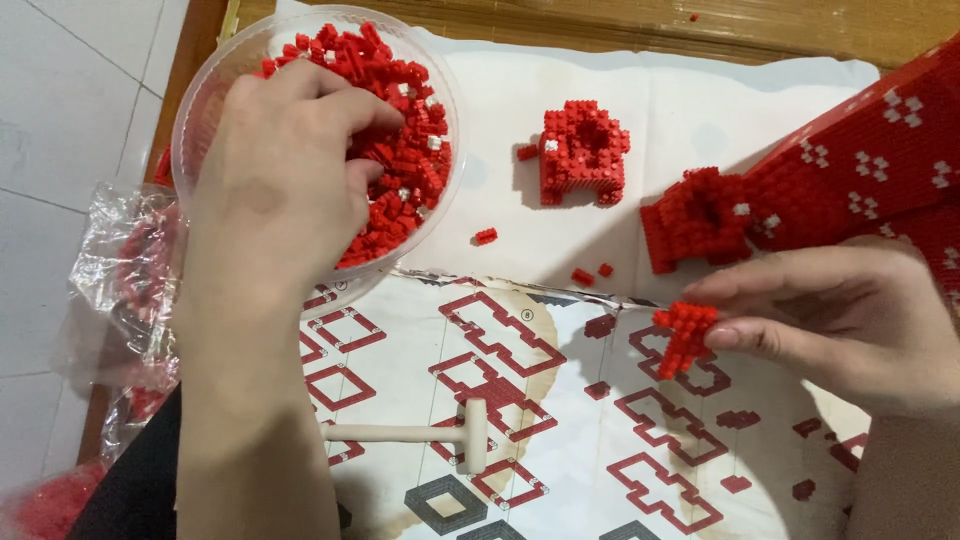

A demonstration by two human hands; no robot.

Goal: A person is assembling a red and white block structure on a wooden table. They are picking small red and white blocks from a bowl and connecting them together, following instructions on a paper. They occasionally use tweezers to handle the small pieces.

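My left hand [285,170] reaches into a clear plastic bowl [205,85] full of several tiny red bricks [405,165], its fingertips buried among them. My right hand [850,320] pinches a small red brick assembly [685,335] between thumb and fingers above a printed instruction sheet [500,380]. A small red block build [583,152] stands on white paper behind. A large red model with white dots [870,165] lies at the right, a red clump [695,215] at its end.
A small cream plastic mallet [440,433] lies on the sheet. Loose red bricks [485,236] are scattered on the white paper. A crumpled clear bag [125,280] sits at the left table edge, over grey floor tiles.
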